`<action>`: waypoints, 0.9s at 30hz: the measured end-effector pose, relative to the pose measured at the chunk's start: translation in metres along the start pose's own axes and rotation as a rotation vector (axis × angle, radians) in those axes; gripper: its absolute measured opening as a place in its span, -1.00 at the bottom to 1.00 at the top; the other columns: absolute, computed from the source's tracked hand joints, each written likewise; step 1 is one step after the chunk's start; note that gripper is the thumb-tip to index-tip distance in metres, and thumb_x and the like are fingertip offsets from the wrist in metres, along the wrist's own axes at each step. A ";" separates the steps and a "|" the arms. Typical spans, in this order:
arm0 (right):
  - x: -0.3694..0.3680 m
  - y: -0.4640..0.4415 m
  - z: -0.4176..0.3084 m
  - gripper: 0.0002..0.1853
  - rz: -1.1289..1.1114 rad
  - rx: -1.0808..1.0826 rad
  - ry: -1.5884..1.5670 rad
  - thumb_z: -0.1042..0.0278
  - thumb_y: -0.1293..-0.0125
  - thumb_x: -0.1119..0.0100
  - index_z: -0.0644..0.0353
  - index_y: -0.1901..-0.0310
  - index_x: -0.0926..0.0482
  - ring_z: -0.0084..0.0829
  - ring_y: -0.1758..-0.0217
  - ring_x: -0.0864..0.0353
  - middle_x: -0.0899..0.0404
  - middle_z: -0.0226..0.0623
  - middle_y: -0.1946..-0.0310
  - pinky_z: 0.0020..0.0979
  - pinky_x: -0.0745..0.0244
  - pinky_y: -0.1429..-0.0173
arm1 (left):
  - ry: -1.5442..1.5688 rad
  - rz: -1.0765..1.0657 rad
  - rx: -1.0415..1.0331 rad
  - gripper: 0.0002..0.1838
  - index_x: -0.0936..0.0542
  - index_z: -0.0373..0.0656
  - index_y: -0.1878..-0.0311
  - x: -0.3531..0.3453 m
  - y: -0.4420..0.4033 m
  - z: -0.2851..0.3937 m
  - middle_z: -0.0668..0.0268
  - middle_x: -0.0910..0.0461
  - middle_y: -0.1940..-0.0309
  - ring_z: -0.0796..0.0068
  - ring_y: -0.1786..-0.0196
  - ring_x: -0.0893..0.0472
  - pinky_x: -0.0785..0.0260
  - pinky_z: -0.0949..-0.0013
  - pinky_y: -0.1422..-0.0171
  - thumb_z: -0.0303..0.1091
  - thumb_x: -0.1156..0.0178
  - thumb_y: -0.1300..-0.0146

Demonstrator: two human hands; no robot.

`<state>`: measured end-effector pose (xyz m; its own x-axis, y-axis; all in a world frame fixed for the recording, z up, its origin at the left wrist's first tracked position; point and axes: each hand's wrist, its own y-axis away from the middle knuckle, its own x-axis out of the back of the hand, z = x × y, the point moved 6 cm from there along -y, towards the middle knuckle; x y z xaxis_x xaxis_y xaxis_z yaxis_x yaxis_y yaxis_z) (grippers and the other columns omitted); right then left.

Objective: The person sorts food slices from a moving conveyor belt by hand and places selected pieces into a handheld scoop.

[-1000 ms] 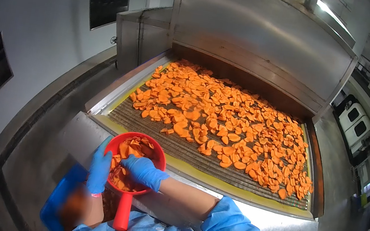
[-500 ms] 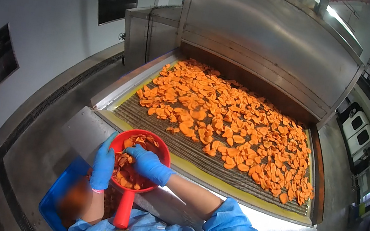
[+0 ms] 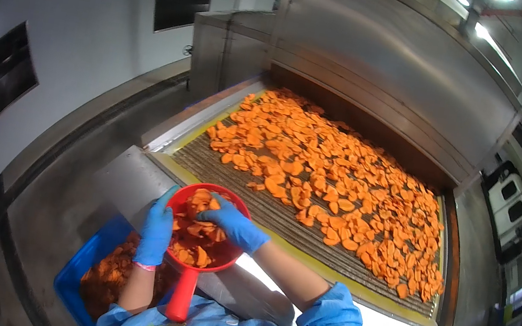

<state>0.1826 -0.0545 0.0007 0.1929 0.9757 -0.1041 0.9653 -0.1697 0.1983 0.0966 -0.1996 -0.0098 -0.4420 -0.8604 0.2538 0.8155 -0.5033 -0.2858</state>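
A round red scoop (image 3: pixel 182 294) with a handle holds orange slices (image 3: pixel 193 256) and sits over the metal ledge in front of me. My left hand (image 3: pixel 156 232), in a blue glove, grips the scoop's left rim. Inside the scoop, my gloved right hand (image 3: pixel 234 222) has its fingers closed round a bunch of slices; its fingertips are partly hidden by them. Beyond the scoop, many orange slices (image 3: pixel 338 196) lie spread over a mesh belt (image 3: pixel 206 163).
A blue bin (image 3: pixel 69 276) with more slices stands at the lower left, beside my left forearm. The belt has a yellow border and a metal ledge (image 3: pixel 136 177) at its near side. A tall metal housing (image 3: pixel 394 54) rises behind it.
The view has shifted, so the belt and scoop appear further right. My right hand has lifted a bunch of slices within the scoop. My left hand still holds the rim.
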 end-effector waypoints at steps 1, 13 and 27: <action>0.000 -0.003 0.002 -0.28 -0.017 0.005 -0.098 0.46 -0.15 -0.26 0.31 -0.35 -0.20 -0.35 -0.07 -0.59 -0.49 -0.09 -0.12 -0.42 -0.55 -0.08 | 0.004 -0.004 0.000 -0.45 -0.42 -0.22 -0.29 0.000 -0.001 0.000 -0.03 -0.57 -0.03 0.24 -0.06 -0.58 -0.38 0.29 -0.19 -0.67 0.17 -0.21; 0.080 -0.042 -0.072 -0.58 0.047 -0.012 -0.373 0.12 -0.25 -0.27 0.13 -0.07 -0.49 -0.40 0.21 -0.70 -0.65 -0.31 0.17 -0.33 -0.64 0.32 | -0.155 0.055 0.002 -0.45 -0.48 0.07 -0.27 0.004 0.001 -0.011 0.01 -0.58 0.04 0.06 0.04 -0.59 -0.45 0.19 -0.06 -0.57 0.04 -0.20; 0.113 -0.196 -0.064 -0.62 0.221 0.028 0.049 0.13 -0.40 0.06 0.26 -0.03 -0.53 -0.34 0.23 -0.66 -0.62 -0.17 0.12 -0.33 -0.60 0.16 | -0.306 0.080 -0.002 -0.48 -0.54 -0.05 -0.18 0.061 -0.033 0.003 -0.03 -0.58 0.02 0.02 0.02 -0.62 -0.46 0.20 -0.06 -0.65 0.12 -0.19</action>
<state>0.0042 0.0978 0.0124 0.3925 0.9197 -0.0133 0.9051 -0.3836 0.1837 0.0442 -0.2353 0.0177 -0.2430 -0.8334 0.4964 0.8422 -0.4352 -0.3183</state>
